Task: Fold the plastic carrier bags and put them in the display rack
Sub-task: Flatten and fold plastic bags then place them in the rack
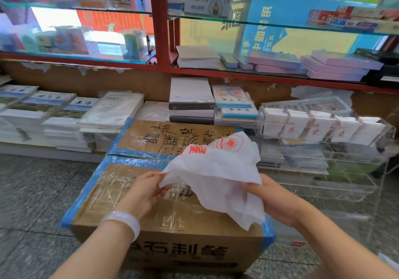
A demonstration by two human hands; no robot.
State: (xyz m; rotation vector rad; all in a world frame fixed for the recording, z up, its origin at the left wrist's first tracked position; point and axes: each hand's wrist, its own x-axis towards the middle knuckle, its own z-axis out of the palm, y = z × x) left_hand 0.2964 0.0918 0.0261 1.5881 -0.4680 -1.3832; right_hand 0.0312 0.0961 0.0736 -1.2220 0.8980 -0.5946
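Head-worn view – forward, downward, close over hands; wide-angle

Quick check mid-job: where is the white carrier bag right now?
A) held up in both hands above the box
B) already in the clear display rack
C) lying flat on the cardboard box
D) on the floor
A: the left hand and right hand each grip an edge of the crumpled white carrier bag, held above the cardboard box.

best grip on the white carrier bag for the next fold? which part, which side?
Probably the two upper edges. The carrier bag hangs crumpled above the cardboard box, left hand pinching its left corner, right hand gripping its right side. Pinching from both sides and pulling apart should flatten it.
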